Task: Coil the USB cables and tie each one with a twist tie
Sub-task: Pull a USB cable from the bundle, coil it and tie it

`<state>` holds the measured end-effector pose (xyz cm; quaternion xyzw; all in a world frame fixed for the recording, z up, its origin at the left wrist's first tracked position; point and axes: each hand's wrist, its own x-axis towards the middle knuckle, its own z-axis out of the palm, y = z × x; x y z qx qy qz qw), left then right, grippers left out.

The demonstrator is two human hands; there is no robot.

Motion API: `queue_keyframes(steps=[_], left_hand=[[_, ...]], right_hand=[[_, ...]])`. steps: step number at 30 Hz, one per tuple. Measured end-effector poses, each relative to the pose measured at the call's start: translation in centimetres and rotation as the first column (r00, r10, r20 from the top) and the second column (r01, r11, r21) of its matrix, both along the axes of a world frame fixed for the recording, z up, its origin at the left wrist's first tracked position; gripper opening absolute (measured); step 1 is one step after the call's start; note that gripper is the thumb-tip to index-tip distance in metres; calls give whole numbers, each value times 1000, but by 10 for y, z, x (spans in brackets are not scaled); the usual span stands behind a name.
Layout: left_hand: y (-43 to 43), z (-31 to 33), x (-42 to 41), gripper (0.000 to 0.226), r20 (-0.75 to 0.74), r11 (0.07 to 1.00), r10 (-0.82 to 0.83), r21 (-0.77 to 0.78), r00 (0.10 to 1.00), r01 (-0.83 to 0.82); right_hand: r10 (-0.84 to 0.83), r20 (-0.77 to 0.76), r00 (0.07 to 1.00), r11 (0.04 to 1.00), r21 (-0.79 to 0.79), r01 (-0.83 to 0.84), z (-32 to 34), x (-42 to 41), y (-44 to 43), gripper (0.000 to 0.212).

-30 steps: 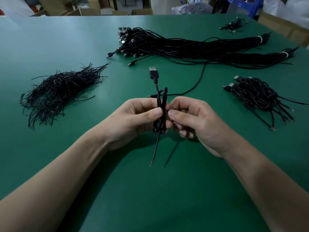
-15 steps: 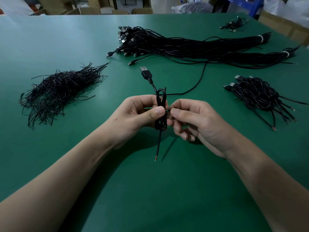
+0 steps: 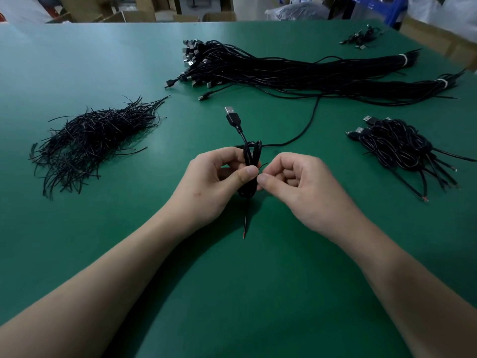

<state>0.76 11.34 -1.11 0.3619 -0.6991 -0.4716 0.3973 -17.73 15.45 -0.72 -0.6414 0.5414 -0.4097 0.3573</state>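
The coil (image 3: pixel 251 161) sits between the two hands, above the middle of the table (image 3: pixel 77 60) and near the person. The left hand (image 3: pixel 214 184) grips it at its waist, thumb across the near face and fingers curled behind. The right hand (image 3: pixel 302 187) touches it from the right, fingers curled, thumb and forefinger pinching a thin tie (image 3: pixel 263 165) whose end sticks out just beside the coil.

The coil is a narrow, flattened loop with its long axis running near to far and roughly upright. The plug (image 3: pixel 232 116) rises from its top and points far and slightly left. The bare end (image 3: pixel 244 226), red at the tip, hangs straight toward the person.

Both forearms come in from the near corners and meet at the coil, wrists slightly bent inward.

A tie pile (image 3: pixel 95 140) lies to the left, done coils (image 3: pixel 397 148) to the right, and a long bundle (image 3: pixel 296 71) at the far side. A loose cable (image 3: pixel 304 130) curves from the bundle to behind the coil.
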Motion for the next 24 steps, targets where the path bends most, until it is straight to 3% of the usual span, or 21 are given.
queue_keyframes(steps=[4,7,15,20,24], left_hand=[[2,5,-1,5,-44,999,-36,-37,998,35],[6,7,-4,20,-58,995,-85,-63,995,81],[9,7,-7,26,-99,994,-67,-95,993,58],[9,5,-7,15,-126,997,-51,-66,991,43],[8,4,-8,18,-156,999,-48,-22,987,45]], right_hand=[[43,172,984,990,124,-65,4,-3,-2,30],[82,281,956,968,206,-144,6,-3,-3,43],[120,390,913,971,146,-190,6,0,-1,45],[176,323,930,970,105,-220,5,-2,-1,38],[131,21,991,991,-30,-130,6,-2,2,39]])
